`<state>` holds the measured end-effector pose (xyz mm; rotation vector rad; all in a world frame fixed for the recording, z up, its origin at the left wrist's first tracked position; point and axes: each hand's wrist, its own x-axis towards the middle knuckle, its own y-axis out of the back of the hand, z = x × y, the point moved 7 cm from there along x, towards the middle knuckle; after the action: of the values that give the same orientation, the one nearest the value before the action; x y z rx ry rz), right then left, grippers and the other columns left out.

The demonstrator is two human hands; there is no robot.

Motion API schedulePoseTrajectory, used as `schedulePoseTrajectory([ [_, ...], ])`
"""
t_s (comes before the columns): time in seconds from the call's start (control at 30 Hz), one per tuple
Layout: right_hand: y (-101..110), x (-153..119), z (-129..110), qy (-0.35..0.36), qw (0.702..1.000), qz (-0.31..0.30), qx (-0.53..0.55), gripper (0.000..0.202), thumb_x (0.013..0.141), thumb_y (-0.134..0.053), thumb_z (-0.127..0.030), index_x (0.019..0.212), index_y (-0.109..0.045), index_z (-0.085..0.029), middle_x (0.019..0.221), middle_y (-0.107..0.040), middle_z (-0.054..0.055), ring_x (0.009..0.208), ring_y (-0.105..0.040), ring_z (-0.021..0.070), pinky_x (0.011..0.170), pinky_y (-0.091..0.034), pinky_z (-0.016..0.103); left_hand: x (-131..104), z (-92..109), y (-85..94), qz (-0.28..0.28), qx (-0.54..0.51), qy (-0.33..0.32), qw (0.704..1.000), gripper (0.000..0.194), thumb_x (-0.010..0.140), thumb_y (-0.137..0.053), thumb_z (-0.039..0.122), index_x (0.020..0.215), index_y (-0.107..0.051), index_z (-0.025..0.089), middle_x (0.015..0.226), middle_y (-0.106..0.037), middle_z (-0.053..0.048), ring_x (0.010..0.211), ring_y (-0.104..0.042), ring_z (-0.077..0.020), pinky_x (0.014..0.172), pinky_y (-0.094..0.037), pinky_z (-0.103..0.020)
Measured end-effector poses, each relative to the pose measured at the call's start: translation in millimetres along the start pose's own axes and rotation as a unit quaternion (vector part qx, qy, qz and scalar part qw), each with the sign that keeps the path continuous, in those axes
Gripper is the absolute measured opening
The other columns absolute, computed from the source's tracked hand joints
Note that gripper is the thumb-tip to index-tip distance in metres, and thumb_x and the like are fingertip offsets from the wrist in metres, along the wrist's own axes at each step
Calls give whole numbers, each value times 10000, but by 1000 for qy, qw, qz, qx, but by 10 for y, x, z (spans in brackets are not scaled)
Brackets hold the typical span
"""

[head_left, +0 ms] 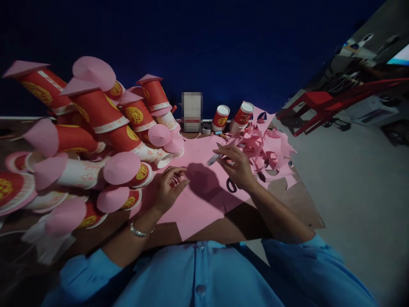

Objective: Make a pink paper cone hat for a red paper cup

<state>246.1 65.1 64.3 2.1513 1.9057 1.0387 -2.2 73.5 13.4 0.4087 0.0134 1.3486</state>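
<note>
Pink paper sheets lie over the middle of the table, below both hands. My right hand holds a small pale tube between its fingers, above the paper. To its left, my left hand hovers with fingers curled and thumb and forefinger apart, nothing visible between them. A black scissors handle shows just under my right wrist; the rest of the scissors is hidden. Red and white paper cups with pink paper cones, such as one tall stack, are heaped to the left of my left hand.
Pink paper scraps pile up at the table's right. Two red cups stand near the back edge, beside a roll of tape and a pixelated upright object. A red chair is at the far right. Plastic lies front left.
</note>
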Motion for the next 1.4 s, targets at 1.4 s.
schedulePoseTrajectory([
  [1.4,-758,-521,-85,22,908,-259,-328,600,854,-849,-427,1337,-673,-115,1233,-698,195,1134,-603,364,940,-541,475,-112,23,-227,-191,365,-103,906,658,827,-779,257,1432,-528,197,1374,-667,-148,1253,-602,-365,1051,-509,-532],
])
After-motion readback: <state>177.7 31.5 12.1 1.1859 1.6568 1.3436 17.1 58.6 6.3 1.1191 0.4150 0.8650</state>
